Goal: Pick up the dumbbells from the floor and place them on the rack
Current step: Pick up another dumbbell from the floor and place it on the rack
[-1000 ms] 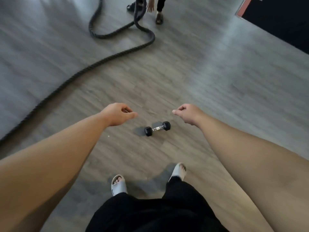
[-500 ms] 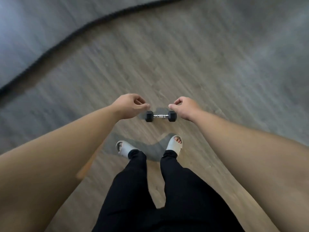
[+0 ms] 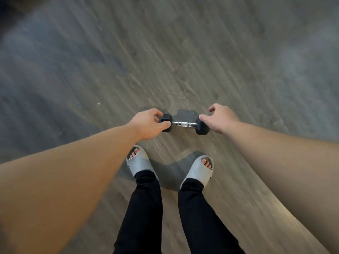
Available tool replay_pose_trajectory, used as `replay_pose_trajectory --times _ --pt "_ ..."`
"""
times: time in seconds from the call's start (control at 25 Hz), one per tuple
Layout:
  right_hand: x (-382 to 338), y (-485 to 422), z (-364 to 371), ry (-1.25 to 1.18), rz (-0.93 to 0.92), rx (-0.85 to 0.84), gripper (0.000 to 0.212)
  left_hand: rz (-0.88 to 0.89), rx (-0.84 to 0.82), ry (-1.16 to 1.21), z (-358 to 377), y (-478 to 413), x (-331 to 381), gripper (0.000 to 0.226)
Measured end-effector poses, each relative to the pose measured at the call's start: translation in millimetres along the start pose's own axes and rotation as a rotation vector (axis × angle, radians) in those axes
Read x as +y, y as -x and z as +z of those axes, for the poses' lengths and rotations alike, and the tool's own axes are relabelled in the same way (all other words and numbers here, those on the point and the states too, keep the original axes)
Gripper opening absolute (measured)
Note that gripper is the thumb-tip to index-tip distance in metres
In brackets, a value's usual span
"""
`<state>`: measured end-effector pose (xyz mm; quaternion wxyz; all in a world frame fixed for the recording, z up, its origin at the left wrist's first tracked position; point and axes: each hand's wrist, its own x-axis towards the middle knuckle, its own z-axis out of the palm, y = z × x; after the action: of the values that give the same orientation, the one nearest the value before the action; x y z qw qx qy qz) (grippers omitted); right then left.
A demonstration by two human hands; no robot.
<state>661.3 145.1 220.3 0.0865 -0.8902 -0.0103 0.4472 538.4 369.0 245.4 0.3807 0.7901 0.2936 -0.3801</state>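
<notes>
A small dumbbell (image 3: 183,124) with black hexagonal heads and a chrome handle lies across the wood-look floor just ahead of my feet. My left hand (image 3: 149,124) wraps its fingers and thumb around the left head. My right hand (image 3: 221,118) rests over the right head, fingers spread and curled on its top. The handle between the heads is bare. Whether the dumbbell still touches the floor is unclear. No rack is in view.
My two feet in grey slides (image 3: 139,162) and black trousers stand directly below the dumbbell. Grey-brown plank floor (image 3: 165,52) stretches all around, blurred by camera motion.
The view has tilted down and closed in; the rope and the other person have left the frame. Both hands have come from above the dumbbell onto its two heads.
</notes>
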Motion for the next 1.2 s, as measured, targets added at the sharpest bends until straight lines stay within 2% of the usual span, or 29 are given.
replay_pose_trajectory --times 0.2,0.36,0.48,0.6,0.76,0.92,1.2 --pt "25 -128 85 0.042 0.051 -0.015 0.07 -0.05 0.026 0.054 68 -144 -52 0.071" --pt "47 -178 152 0.077 0.162 -0.025 0.081 -0.122 0.029 0.118 121 -213 -87 0.085" --pt "64 -193 174 -0.003 0.24 0.027 0.074 -0.103 0.062 0.208 153 -230 -105 0.085" --pt "72 -194 178 -0.031 0.232 0.071 0.062 -0.065 0.108 0.263 155 -233 -110 0.074" --pt "53 -172 169 -0.035 0.197 0.056 0.055 -0.11 0.147 0.258 130 -214 -110 0.067" --pt "-3 -121 140 -0.049 0.159 0.056 0.055 -0.133 0.22 0.271 70 -158 -117 0.062" --pt "-136 34 23 -0.024 0.024 0.081 0.053 -0.135 0.403 0.417 -75 20 -92 0.057"
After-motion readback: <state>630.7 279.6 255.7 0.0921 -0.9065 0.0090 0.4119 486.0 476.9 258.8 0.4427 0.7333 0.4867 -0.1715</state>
